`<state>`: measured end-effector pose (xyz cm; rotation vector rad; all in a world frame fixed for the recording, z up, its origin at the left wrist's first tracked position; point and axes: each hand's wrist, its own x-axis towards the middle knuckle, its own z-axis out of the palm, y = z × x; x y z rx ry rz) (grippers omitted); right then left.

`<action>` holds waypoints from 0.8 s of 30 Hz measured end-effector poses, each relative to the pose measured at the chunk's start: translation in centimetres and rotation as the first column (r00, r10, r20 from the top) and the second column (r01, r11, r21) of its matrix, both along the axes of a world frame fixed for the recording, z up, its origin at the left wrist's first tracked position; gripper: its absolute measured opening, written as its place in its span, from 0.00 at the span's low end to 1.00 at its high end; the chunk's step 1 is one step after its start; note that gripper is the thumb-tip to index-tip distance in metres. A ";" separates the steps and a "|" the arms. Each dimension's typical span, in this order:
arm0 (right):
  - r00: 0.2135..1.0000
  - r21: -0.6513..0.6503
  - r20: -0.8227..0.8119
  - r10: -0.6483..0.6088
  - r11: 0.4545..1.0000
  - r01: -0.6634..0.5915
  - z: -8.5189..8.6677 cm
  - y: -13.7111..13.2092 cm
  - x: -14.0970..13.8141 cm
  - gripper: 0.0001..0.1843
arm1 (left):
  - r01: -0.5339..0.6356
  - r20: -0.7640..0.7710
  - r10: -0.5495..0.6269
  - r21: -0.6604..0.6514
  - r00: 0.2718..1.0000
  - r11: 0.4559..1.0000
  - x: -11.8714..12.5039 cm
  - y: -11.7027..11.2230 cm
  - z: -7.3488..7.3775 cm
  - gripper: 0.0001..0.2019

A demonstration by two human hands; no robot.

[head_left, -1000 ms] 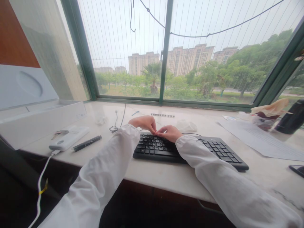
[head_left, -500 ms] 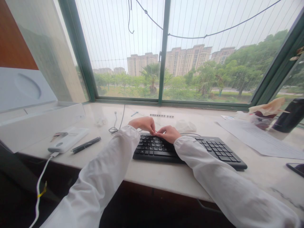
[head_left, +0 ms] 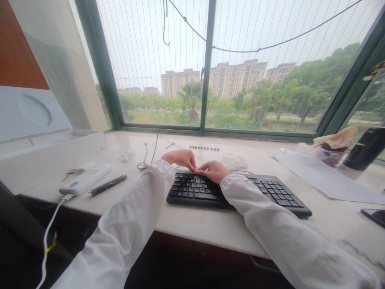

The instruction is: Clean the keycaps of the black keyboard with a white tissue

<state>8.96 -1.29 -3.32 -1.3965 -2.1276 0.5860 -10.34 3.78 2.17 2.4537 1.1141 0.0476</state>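
Note:
A black keyboard (head_left: 195, 195) lies on the pale sill, partly covered by my hands and right sleeve. Over its upper rows my left hand (head_left: 184, 158) bends down, thumb and fingers pinched together. My right hand (head_left: 214, 170) comes in from the right, its fingertips closed and meeting those of the left at the keys. Whatever sits between the fingertips is too small to make out. Several keys in the middle look lighter than the others. Behind the hands, a row of small dark keycaps (head_left: 204, 148) stands on the sill.
On the left lie a pen (head_left: 108, 185), a white power bank (head_left: 86, 178) with a cable and keys, and an open white box (head_left: 54, 156). A crumpled clear wrapper (head_left: 234, 161) is behind the keyboard. Paper sheets (head_left: 327, 176), a dark bottle (head_left: 367, 148) and a phone (head_left: 374, 216) are right.
Both hands stay pinched together at the same spot on the keyboard. The view has shifted very slightly; nothing else has visibly moved.

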 end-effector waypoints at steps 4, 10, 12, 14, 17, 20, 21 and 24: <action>1.000 0.012 -0.014 -0.001 1.000 0.001 -0.1 0.0 -0.1 0.16 | -0.002 -0.007 0.002 0.007 1.000 1.000 0.1 -0.2 0.1 0.17; 1.000 0.048 -0.011 0.004 0.999 -0.003 -0.2 0.0 -0.1 0.15 | 0.007 0.011 -0.007 0.005 1.000 1.000 0.0 -0.2 0.1 0.16; 1.000 0.065 -0.006 0.000 0.998 0.000 -0.1 0.0 -0.1 0.14 | 0.010 0.021 -0.010 0.004 1.000 1.000 0.0 -0.1 0.1 0.16; 1.000 0.077 0.004 -0.001 0.997 0.000 -0.1 0.0 -0.2 0.14 | 0.009 0.031 -0.009 0.001 0.999 1.000 -0.1 0.0 0.1 0.16; 1.000 0.076 0.014 0.005 0.997 -0.006 -0.1 0.0 -0.1 0.14 | 0.004 0.038 -0.004 -0.004 0.999 1.000 -0.1 0.1 0.0 0.16; 1.000 0.073 0.013 0.008 0.997 -0.009 -0.1 0.1 -0.1 0.15 | 0.000 0.036 0.000 -0.004 0.999 1.000 -0.1 0.1 -0.1 0.16; 1.000 0.073 0.012 0.008 0.997 -0.009 -0.2 0.1 -0.1 0.15 | -0.001 0.033 0.001 -0.002 0.999 1.000 -0.1 0.1 -0.1 0.16; 1.000 0.069 0.013 0.011 0.998 -0.011 -0.2 0.1 -0.1 0.15 | -0.002 0.025 0.002 0.000 1.000 1.000 0.0 0.0 0.0 0.16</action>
